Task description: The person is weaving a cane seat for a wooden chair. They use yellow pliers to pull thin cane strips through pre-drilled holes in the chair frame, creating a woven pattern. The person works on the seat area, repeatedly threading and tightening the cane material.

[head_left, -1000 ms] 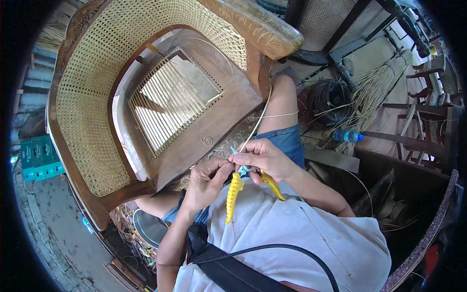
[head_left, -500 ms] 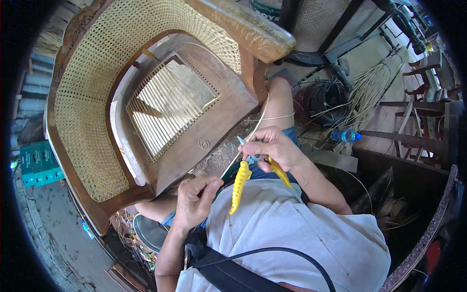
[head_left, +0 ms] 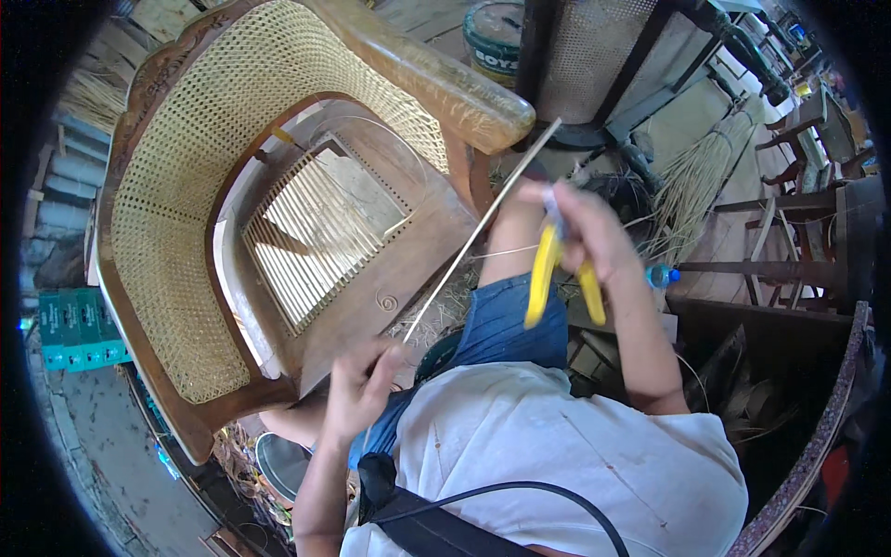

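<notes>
My left hand (head_left: pixel 360 379) pinches the lower end of a thin, pale cane strip (head_left: pixel 478 227), which slants up and away to the right. Yellow-handled pliers (head_left: pixel 543 278) hang from my right hand (head_left: pixel 594 237), their handles pointing down; motion blurs the hand and the jaws. It is closed around the tool, beside the strip's far part. In front of me stands a wooden armchair (head_left: pixel 432 218) with a woven cane back (head_left: pixel 162 232). Parallel cane strands (head_left: pixel 311 232) cross the opening in its seat. A small yellowish peg (head_left: pixel 283 136) stands at the seat's far edge.
Behind the armchair are a green bucket (head_left: pixel 492 46) and a dark-framed cane panel (head_left: pixel 599 56). A bundle of loose cane (head_left: pixel 701 167) and a plastic bottle (head_left: pixel 661 277) lie to the right. Green boxes (head_left: pixel 79 325) sit at the far left.
My right hand has moved up and to the right with the pliers, away from my left hand. The cane strip now stretches straight and slanted. My left hand has dropped slightly.
</notes>
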### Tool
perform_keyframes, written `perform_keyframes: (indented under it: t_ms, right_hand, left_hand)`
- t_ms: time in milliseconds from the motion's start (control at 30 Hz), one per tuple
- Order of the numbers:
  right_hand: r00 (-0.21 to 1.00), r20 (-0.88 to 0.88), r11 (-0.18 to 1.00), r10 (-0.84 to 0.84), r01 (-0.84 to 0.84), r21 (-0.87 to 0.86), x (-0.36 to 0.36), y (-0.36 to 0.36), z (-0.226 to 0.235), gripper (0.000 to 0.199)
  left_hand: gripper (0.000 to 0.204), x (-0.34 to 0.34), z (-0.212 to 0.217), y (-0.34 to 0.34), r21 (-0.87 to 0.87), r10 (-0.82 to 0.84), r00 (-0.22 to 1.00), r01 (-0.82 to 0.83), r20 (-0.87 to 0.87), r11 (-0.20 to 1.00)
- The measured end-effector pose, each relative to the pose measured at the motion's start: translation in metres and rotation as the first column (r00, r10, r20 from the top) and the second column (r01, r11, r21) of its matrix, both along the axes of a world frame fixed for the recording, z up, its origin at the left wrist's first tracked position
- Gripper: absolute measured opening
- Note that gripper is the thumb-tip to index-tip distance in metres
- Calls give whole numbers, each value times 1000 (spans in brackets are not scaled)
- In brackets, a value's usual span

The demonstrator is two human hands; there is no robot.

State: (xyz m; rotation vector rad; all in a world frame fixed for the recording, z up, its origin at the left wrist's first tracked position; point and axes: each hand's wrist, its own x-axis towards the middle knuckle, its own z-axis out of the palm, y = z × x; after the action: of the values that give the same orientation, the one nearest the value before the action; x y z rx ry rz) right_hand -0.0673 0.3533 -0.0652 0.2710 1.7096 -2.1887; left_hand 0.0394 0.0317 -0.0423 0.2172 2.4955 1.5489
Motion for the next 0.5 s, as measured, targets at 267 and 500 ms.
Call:
perform_keyframes:
  t_ms: [267, 500]
  right_hand:
    - [957, 192, 959, 218, -173, -226, 36, -72, -18, 31]
    - [887, 122, 872, 445, -398, -285, 42, -76, -9, 35]
  left_hand:
    - [20, -12, -14, 18, 212, -65, 938, -9, 341, 977]
    - [19, -1, -8, 4, 159, -15, 882, -68, 471, 985]
